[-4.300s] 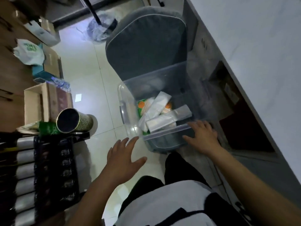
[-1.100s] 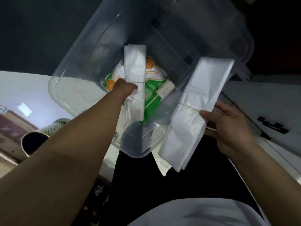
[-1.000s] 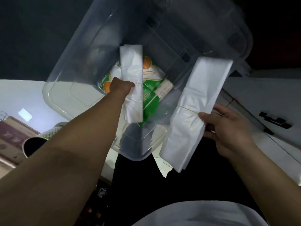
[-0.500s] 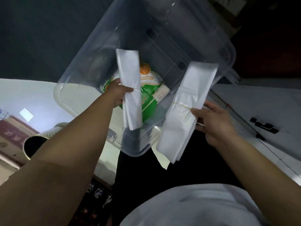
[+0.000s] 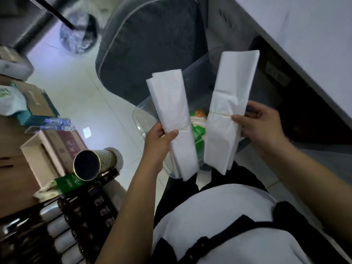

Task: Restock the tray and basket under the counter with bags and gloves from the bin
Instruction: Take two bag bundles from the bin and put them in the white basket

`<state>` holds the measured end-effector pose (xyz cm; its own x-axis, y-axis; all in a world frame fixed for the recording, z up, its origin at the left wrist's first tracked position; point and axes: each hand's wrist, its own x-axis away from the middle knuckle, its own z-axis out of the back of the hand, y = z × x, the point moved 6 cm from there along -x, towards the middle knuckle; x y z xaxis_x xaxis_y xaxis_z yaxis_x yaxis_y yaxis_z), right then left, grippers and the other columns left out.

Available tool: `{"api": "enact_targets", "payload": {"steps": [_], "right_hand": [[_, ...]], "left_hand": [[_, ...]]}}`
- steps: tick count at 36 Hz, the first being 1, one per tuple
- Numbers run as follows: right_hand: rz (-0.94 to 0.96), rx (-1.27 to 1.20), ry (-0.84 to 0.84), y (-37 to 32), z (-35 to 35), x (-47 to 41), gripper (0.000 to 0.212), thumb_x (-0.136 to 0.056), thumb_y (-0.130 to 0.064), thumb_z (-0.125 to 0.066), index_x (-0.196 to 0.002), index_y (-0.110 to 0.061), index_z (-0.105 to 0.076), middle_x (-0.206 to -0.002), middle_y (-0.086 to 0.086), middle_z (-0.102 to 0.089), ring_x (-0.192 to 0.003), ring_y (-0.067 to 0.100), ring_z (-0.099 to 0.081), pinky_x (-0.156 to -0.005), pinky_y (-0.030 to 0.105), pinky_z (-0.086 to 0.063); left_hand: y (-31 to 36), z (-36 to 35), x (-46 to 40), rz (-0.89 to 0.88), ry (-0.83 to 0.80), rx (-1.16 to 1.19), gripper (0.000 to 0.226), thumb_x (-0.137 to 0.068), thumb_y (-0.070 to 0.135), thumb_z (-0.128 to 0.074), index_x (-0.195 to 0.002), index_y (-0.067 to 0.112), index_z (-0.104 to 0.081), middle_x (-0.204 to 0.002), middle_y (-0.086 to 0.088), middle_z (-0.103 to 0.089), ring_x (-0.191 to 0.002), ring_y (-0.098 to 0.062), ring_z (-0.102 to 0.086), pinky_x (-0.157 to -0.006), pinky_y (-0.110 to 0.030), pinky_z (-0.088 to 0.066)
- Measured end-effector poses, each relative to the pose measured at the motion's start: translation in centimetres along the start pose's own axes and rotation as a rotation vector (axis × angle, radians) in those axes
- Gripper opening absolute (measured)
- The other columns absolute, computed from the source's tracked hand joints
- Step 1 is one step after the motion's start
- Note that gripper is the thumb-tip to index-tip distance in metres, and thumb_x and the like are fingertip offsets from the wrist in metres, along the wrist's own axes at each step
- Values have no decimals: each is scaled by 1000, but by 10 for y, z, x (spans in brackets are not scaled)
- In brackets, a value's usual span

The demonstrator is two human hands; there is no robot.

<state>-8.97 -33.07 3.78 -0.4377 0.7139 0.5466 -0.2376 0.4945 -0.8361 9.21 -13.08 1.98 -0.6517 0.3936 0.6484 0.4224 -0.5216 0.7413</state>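
My left hand (image 5: 159, 139) grips a narrow bundle of white plastic bags (image 5: 171, 111) tied with a rubber band. My right hand (image 5: 259, 124) grips a wider bundle of white bags (image 5: 231, 103), also banded. Both bundles are held upright above the clear plastic bin (image 5: 142, 116) on the floor. A green and orange packet (image 5: 199, 121) lies inside the bin, partly hidden between the bundles. The tray and basket under the counter are not visible.
A grey padded chair (image 5: 148, 42) stands behind the bin. The white counter (image 5: 304, 35) runs along the right with a dark opening (image 5: 297, 103) beneath it. Cardboard boxes (image 5: 47, 149), a gold-rimmed tube (image 5: 91, 164) and a black rack (image 5: 57, 225) crowd the left.
Both hands have lifted their bag bundles up and out of the bin. The view has risen, so the chair, floor and counter show again.
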Motion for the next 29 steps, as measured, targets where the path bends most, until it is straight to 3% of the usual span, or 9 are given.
{"api": "enact_targets", "payload": {"steps": [4,7,10,15,20,25,29], "right_hand": [[95,-5,9,-24,11,20,35,-82,7,-69,-101,-21,-72,-96,1,-77,-93,25,-73,-80,46,-59],[162,-11,51,-37,18,42,33,-81,6,-70,-106,-16,-71,-93,-2,-78,-90,20,-73,-80,41,-60],[215,-34,132,-40,29,71,32,-82,4,-71,-110,-11,-71,-98,2,-77,-93,21,-73,-85,48,-58],[251,-125,326,-23,47,139,34,-84,5,-69,-116,-6,-69,-105,7,-75,-98,23,-72,-89,49,-57],[216,-210,492,26,57,214,31,-86,0,-69,-112,-16,-71,-102,-1,-77,-96,21,-73,-82,42,-59],[197,-284,661,69,77,289,26,-85,3,-69,-96,-21,-72,-91,-2,-78,-85,20,-74,-63,31,-60],[234,-320,778,85,100,342,27,-85,4,-68,-99,-18,-72,-91,1,-78,-82,20,-74,-61,28,-58]], "left_hand": [[14,0,29,-48,-51,60,30,-85,10,-73,-111,25,-69,-106,3,-76,-94,-14,-72,-68,-28,-57],[32,4,44,-110,-81,81,27,-84,12,-75,-105,27,-71,-102,7,-77,-89,-10,-73,-68,-28,-60],[48,3,58,-186,-136,56,27,-84,16,-76,-107,27,-70,-102,12,-76,-89,-7,-72,-71,-28,-60],[61,-8,93,-282,-277,19,18,-84,17,-76,-99,27,-71,-92,15,-76,-77,-2,-72,-57,-19,-57],[43,-20,128,-281,-434,70,23,-82,11,-77,-104,15,-72,-99,-4,-75,-85,-17,-71,-69,-33,-58],[11,-46,168,-234,-652,73,24,-84,5,-72,-105,18,-73,-99,0,-77,-86,-16,-73,-69,-34,-60],[0,-72,199,-216,-744,43,23,-86,2,-69,-104,17,-72,-94,4,-78,-79,-12,-73,-67,-35,-60]]}}
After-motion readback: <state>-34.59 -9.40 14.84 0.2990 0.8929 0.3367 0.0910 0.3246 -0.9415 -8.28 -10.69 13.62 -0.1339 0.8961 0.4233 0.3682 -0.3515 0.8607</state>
